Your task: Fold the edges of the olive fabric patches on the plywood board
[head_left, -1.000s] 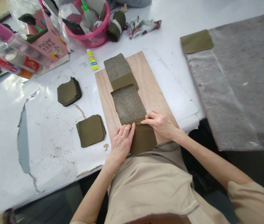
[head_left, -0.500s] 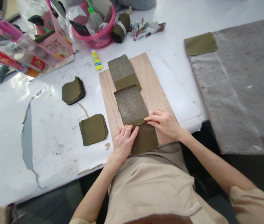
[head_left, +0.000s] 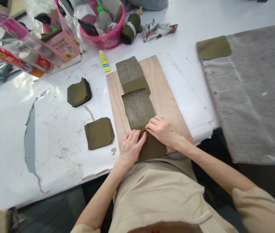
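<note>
An olive fabric piece (head_left: pixel 153 147) lies at the near end of a wooden board (head_left: pixel 163 84), its near end against my clothing. Its far edge meets a grey textured olive-edged piece (head_left: pixel 139 108), and a second such piece (head_left: pixel 130 71) lies beyond. My left hand (head_left: pixel 130 147) rests at the left of the seam, fingertips pressed on the fabric edge. Close beside it, my right hand (head_left: pixel 161 130) pinches the folded edge at the seam between thumb and fingers. The fingers hide part of that edge.
Two stacks of olive fabric pieces, the far stack (head_left: pixel 79 92) and the near stack (head_left: pixel 99 133), lie left of the board. A yellow glue tube (head_left: pixel 104 61), pink basket (head_left: pixel 103 40) and pink box (head_left: pixel 64 48) stand behind. A grey sheet (head_left: pixel 251 94) covers the right side.
My right hand has slid left along the folded edge, close to my left hand. My left hand stays at nearly the same spot. The whole view has shifted slightly.
</note>
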`<move>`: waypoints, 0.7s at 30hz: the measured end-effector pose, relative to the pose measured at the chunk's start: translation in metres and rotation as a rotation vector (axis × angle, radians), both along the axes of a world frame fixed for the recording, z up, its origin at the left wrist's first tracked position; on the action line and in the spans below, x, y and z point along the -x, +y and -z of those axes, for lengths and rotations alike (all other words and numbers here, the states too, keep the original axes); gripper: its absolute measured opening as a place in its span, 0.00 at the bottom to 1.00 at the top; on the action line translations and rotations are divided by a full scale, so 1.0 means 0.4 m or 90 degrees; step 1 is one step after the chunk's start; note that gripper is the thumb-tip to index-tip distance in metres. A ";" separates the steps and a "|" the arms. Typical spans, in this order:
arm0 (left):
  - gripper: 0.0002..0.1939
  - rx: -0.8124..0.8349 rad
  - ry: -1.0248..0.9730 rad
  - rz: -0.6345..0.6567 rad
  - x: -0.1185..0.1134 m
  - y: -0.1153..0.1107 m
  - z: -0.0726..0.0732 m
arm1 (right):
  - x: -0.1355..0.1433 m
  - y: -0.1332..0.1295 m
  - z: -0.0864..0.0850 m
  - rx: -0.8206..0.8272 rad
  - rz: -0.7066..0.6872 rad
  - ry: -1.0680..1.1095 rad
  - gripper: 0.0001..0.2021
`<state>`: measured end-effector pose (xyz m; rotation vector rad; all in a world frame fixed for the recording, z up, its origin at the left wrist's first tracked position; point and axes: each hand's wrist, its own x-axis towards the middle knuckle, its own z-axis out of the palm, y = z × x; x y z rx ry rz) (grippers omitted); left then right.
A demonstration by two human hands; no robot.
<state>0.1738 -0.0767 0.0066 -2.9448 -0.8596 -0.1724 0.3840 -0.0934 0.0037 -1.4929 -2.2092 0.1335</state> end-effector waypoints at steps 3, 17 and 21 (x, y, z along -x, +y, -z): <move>0.20 0.004 -0.005 0.001 0.002 0.000 0.001 | 0.008 0.001 0.001 0.012 0.036 0.024 0.12; 0.21 0.033 -0.093 -0.044 0.006 -0.002 0.015 | -0.029 -0.014 0.018 0.015 -0.037 0.113 0.11; 0.21 0.030 -0.068 -0.034 0.005 -0.001 0.011 | -0.030 -0.017 0.019 0.003 -0.042 0.088 0.12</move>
